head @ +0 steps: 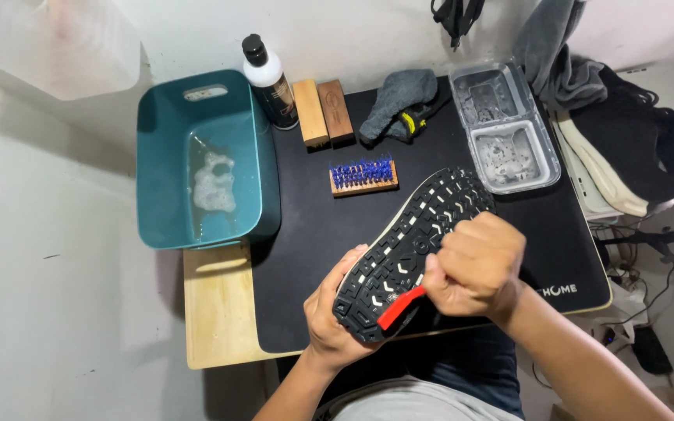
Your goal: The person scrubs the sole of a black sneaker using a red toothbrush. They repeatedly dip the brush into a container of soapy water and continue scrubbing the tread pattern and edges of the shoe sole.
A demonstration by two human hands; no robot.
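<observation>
My left hand (pixel 329 312) holds a black shoe (pixel 419 234) by its heel end, sole turned up, showing a black tread with white marks. My right hand (pixel 473 265) is closed around a red-handled brush (pixel 399 306) pressed against the sole near the heel. The brush's bristles are hidden under my hand and against the tread. The shoe is held just above the near edge of a black desk mat (pixel 306 234).
A teal tub (pixel 208 160) with soapy water sits at the left. A blue-bristled wooden brush (pixel 363 176), two wooden blocks (pixel 323 113), a bottle (pixel 269 82), a grey cloth (pixel 399 101) and a clear two-part tray (pixel 505 129) lie on the mat. Clothes pile at right.
</observation>
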